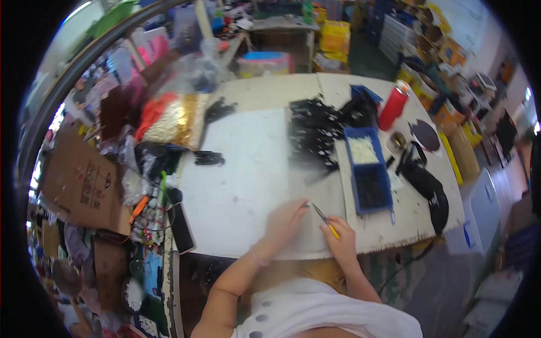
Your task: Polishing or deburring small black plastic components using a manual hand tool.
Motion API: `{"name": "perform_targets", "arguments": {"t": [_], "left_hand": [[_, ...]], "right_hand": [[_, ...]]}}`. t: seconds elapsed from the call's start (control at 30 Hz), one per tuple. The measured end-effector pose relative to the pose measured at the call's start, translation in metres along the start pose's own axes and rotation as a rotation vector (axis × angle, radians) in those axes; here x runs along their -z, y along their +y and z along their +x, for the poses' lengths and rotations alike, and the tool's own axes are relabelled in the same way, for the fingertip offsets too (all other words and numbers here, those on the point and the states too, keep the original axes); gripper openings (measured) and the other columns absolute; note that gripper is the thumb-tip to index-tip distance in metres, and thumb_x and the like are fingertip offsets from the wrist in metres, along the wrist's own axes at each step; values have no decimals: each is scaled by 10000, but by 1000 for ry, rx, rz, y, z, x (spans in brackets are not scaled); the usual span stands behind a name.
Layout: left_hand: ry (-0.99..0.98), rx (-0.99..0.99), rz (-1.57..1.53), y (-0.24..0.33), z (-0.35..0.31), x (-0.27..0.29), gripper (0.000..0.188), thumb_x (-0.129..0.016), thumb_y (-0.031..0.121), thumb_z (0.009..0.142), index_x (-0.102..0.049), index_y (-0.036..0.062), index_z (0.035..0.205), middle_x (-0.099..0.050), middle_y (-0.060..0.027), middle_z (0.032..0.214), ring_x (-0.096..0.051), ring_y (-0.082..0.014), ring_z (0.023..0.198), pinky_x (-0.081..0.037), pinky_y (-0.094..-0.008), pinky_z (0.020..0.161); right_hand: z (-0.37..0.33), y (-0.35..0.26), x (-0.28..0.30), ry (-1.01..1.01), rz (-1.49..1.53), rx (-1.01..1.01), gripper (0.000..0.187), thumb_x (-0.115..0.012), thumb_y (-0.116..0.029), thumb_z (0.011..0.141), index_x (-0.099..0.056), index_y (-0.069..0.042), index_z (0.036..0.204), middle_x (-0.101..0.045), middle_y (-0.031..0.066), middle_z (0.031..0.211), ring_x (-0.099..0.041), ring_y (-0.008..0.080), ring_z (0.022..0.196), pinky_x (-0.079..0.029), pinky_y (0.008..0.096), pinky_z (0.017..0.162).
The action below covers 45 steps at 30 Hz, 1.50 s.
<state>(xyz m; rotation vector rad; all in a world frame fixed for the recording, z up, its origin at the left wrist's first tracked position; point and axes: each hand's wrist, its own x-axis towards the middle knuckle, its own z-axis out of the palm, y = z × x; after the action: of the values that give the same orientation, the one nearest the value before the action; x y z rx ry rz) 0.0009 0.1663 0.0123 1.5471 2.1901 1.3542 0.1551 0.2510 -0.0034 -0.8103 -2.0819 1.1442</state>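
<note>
Over the near part of the white table, my right hand (pixel 340 239) is closed around a slim metal-tipped tool with a yellow handle (pixel 333 231). Its tip points up and left toward my left hand (pixel 286 221). The fingers of that hand are pinched at a tiny whitish piece (pixel 306 204), too small and blurred to name. To the right stands a blue two-part tray (pixel 389 194), with small white pieces in the far compartment and dark ones in the near compartment. Beyond my hands lies a spread of black pieces with white spots (pixel 315 132).
A red bottle (pixel 393 106) stands behind the tray, and a black cloth-like item (pixel 426 183) lies at the right edge. On the left are a phone (pixel 181 227), black strips (pixel 209 158), a bag of pale pieces (pixel 172 121) and a cardboard box (pixel 84 180).
</note>
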Motion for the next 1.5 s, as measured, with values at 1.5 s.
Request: {"name": "perform_targets", "arguments": {"t": [1.5], "left_hand": [[-1208,634,35,-79,-147,116,429,-521,324,898,-539,-8,1168,-633,-126,1032,-580,-176,989,-445,-292,841]], "right_hand": [[-22,7,-1,-161,162,-52,144,-607,-119,796,-598,21,767,-598,128,863,-580,240,797,-458,306,702]]}}
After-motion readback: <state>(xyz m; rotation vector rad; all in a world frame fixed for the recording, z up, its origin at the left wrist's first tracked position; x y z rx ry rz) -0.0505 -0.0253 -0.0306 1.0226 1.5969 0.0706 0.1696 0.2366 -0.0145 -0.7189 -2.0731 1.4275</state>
